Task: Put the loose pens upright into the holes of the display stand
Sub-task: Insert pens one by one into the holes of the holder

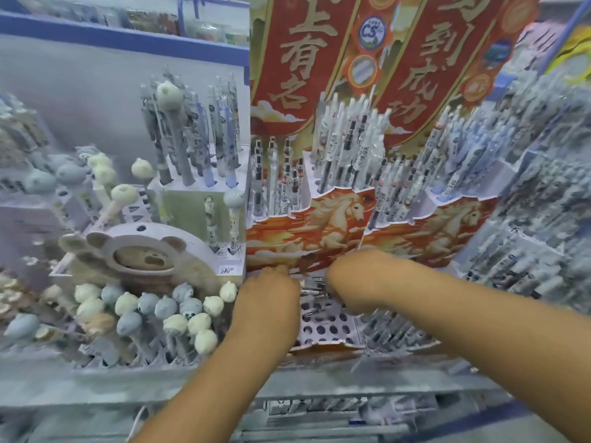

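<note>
My left hand (267, 297) and right hand (348, 282) over the display stand (323, 330) front tier's holes, near its back edge, loose pens (315, 290) between them, grips too blurred to tell

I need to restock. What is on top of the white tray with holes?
On the white tray with holes: a few loose pens, many empty holes. Both hands cover its far part.

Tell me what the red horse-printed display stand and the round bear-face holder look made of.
The red horse-printed display stand looks like printed cardboard with a slight sheen: thin, flat panels, die-cut wavy edges, punched holes. The round bear-face holder also looks like matte printed card, though blur leaves plastic possible.
</note>
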A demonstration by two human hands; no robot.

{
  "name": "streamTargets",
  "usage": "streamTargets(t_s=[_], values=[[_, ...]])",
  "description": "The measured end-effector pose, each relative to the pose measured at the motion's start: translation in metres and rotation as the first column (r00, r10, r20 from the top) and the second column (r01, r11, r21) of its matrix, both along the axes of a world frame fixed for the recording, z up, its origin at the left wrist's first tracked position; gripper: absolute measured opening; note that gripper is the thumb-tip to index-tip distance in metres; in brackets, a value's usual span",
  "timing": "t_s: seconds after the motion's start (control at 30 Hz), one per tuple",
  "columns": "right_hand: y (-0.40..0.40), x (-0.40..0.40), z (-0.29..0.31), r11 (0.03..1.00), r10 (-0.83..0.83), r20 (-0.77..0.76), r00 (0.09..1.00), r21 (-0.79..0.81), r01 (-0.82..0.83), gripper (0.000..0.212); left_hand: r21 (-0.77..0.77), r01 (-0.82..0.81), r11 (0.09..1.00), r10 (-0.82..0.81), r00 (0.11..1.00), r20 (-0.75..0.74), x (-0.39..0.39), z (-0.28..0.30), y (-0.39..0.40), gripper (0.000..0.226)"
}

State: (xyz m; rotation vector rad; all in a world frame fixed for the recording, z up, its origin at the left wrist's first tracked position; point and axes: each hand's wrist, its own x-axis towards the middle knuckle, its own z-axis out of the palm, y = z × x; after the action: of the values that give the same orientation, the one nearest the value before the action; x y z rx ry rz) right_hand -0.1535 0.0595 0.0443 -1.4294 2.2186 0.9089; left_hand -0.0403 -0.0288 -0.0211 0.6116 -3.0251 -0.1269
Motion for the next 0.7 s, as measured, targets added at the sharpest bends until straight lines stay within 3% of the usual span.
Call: streamTargets(t_s=[0.1, 0.17, 0.3, 0.43, 0.5, 0.57, 0.7], values=[[0.005, -0.002, 0.013, 0.99, -0.036, 0.069, 0.997, -0.135, 0.046, 0.005, 0.178, -0.051, 0.983, 0.084, 0.98, -0.182, 0.008, 0.006, 0.002, 0.022], [0.014, 0.0, 0.029, 0.954, -0.045, 0.13, 0.99, -0.287, 0.082, 0.009, 0.294, -0.057, 0.954, 0.151, 0.938, -0.31, 0.016, 0.013, 0.005, 0.018], [0.044, 0.011, 0.057, 0.76, -0.104, 0.396, 0.912, -0.56, 0.33, 0.024, 0.52, 0.139, 0.843, 0.176, 0.842, -0.51, 0.026, 0.024, 0.003, 0.013], [0.074, 0.032, 0.053, 0.406, -0.024, 0.74, 0.672, -0.607, 0.683, 0.014, 0.722, 0.279, 0.633, 0.205, 0.839, -0.503, 0.031, 0.022, -0.003, 0.009], [0.085, 0.046, 0.043, 0.255, -0.014, 0.807, 0.59, -0.568, 0.783, 0.014, 0.704, 0.323, 0.632, 0.138, 0.847, -0.513, 0.031, 0.018, 0.002, 0.006], [0.093, 0.057, 0.027, 0.15, -0.05, 0.81, 0.584, -0.572, 0.806, 0.016, 0.681, 0.353, 0.642, 0.079, 0.853, -0.516, 0.03, 0.013, 0.009, 0.011], [0.105, 0.068, 0.0, 0.094, -0.177, 0.752, 0.635, -0.629, 0.771, 0.011, 0.684, 0.352, 0.639, 0.02, 0.881, -0.473, 0.028, 0.003, 0.019, 0.01]])
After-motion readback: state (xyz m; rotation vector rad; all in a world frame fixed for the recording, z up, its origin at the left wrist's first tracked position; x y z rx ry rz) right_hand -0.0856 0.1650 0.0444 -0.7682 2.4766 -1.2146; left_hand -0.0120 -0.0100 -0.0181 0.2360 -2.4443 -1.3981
